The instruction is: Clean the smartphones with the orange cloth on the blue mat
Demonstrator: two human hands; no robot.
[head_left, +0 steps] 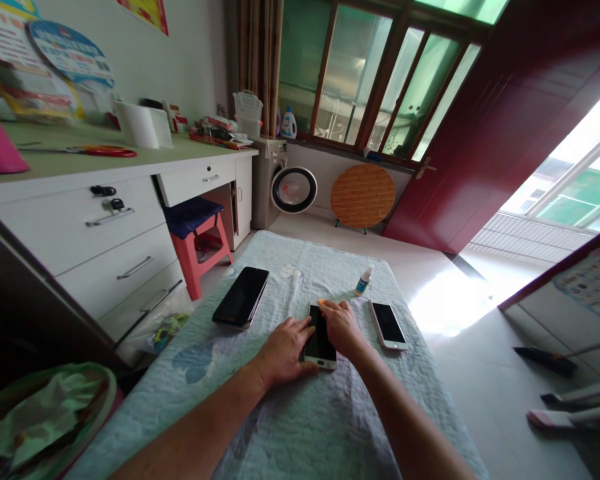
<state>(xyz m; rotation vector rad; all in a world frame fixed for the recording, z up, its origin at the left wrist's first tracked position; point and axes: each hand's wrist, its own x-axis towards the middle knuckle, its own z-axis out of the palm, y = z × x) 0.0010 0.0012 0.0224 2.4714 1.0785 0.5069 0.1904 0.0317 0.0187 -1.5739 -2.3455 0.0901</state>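
A white-framed smartphone with a dark screen lies flat on the quilted cloth in front of me. My left hand grips its left side, thumb by the lower edge and fingers over the screen's border. At the phone's upper end, my right hand is closed on a small orange piece, pressed to the screen; its material is too small to tell. Right of it lies another white-framed phone. A larger black phone is to the left. A small spray bottle stands beyond my right hand.
The light blue quilted cloth covers the surface under the phones. A red stool stands at a white desk on the left. A bin is at lower left. A washing machine and round tabletop are behind.
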